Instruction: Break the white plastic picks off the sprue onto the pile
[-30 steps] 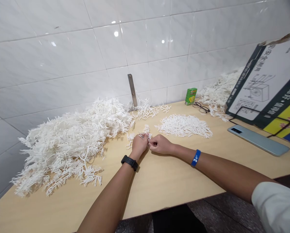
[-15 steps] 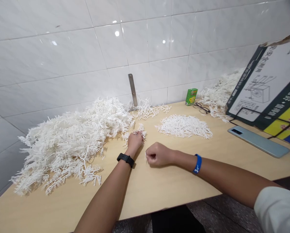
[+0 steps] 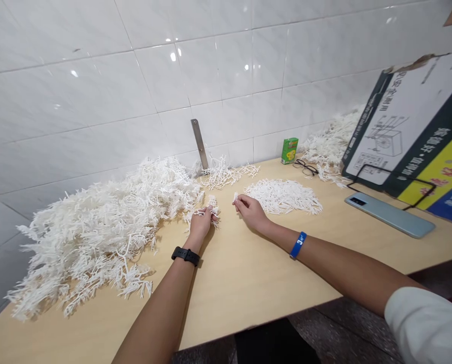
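My left hand is closed around a white branched plastic sprig, whose tips stick out past the fingers. A short distance to its right, my right hand pinches a small white plastic piece between thumb and fingertips, just above the table. Right beside that hand lies a flat heap of small loose white pieces. To the left spreads a large tangled pile of white branched sprigs. A smaller cluster of bare white branches lies behind my hands, near the wall.
A metal bracket stands against the tiled wall. Toward the right are a green box, eyeglasses, another white pile, a phone and a leaning printed carton with a black wire stand. The wooden table's front edge is near me.
My right hand has moved away from me, toward the loose heap, and its small white piece now shows plainly. My left hand still holds the sprig. The whole view has shifted slightly.
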### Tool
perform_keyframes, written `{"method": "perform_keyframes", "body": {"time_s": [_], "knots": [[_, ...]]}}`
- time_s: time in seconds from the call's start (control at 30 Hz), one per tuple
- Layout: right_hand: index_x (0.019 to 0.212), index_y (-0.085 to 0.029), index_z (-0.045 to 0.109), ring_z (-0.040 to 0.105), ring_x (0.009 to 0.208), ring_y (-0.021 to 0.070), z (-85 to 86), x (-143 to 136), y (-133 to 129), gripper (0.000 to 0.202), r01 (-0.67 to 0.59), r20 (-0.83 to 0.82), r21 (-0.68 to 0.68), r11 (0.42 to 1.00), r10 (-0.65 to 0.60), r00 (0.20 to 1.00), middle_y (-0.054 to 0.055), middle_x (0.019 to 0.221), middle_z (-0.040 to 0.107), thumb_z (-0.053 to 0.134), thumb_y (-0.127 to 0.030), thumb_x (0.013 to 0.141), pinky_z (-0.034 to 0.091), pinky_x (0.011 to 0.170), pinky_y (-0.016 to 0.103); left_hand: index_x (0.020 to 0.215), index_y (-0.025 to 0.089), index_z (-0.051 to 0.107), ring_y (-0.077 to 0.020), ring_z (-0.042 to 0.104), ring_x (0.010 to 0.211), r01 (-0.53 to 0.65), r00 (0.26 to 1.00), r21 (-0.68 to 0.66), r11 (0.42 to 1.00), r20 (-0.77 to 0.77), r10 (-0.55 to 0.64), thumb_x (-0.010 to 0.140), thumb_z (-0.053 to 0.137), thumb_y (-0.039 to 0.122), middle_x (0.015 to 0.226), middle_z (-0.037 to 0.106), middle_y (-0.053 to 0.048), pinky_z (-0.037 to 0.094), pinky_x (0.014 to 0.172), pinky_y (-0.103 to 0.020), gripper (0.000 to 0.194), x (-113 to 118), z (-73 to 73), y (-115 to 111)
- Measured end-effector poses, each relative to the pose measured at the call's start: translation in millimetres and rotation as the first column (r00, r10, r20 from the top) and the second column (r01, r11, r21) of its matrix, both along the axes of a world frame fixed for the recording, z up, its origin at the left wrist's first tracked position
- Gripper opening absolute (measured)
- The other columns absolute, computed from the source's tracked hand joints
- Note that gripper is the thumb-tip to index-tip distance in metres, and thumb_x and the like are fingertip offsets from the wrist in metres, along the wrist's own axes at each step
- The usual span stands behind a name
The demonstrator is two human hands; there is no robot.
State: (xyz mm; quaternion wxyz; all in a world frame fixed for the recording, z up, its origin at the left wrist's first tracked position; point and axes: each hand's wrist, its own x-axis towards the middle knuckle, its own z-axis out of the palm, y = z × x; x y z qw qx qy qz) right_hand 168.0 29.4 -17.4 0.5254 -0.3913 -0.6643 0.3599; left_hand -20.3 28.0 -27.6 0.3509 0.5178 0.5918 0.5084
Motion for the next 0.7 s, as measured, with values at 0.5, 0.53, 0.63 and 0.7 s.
{"method": "perform_keyframes", "body": {"time_s": [0.5, 0.53, 0.63, 0.7], "knots": [[0.086, -0.018, 0.059, 0.046, 0.044, 0.0067, -1.6, 6, 15, 0.022, 0.012, -0.367, -0.266, 0.964, -0.112, 0.923, -0.001, 0.067, 0.058, 0.055, -0.039, 0.082, 0.036, 0.039, 0.019, 0.054, 0.017, 0.06, -0.0135, 0.056, 0.055, -0.047, 0.998, -0.033, 0.998, -0.045, 0.046, 0.081, 0.055, 0.039, 0.059, 0.065, -0.005, 0.04, 0.06, -0.026, 0.035, 4, 6.3, -5], [0.092, -0.018, 0.059, 0.048, 0.045, 0.007, -0.5, 8, 17, 0.026, 0.042, -0.433, -0.282, 0.958, -0.167, 0.886, 0.001, 0.073, 0.062, 0.054, -0.043, 0.084, 0.038, 0.04, 0.02, 0.055, 0.017, 0.06, -0.0136, 0.056, 0.056, -0.046, 0.998, -0.033, 0.998, -0.037, 0.045, 0.081, 0.056, 0.039, 0.059, 0.065, -0.005, 0.04, 0.06, -0.026, 0.035, 4, 6.0, -5], [0.091, -0.017, 0.059, 0.052, 0.047, 0.0087, 0.7, 8, 14, 0.029, -0.018, -0.418, -0.377, 0.926, -0.153, 0.895, 0.003, 0.073, 0.063, 0.054, -0.045, 0.084, 0.039, 0.04, 0.02, 0.055, 0.017, 0.061, -0.0136, 0.056, 0.056, -0.049, 0.997, -0.044, 0.998, -0.06, 0.046, 0.081, 0.055, 0.04, 0.059, 0.065, -0.006, 0.04, 0.061, -0.027, 0.035, 5, 6.7, -6], [0.084, -0.016, 0.061, 0.052, 0.045, 0.0094, 0.0, 2, 8, 0.022, -0.089, -0.297, -0.384, 0.919, -0.032, 0.954, 0.001, 0.064, 0.06, 0.056, -0.037, 0.082, 0.039, 0.039, 0.02, 0.055, 0.017, 0.061, -0.0137, 0.056, 0.056, -0.053, 0.995, -0.04, 0.998, -0.083, 0.049, 0.082, 0.054, 0.04, 0.06, 0.065, -0.006, 0.04, 0.062, -0.027, 0.036, 5, 8.3, -7]]}}
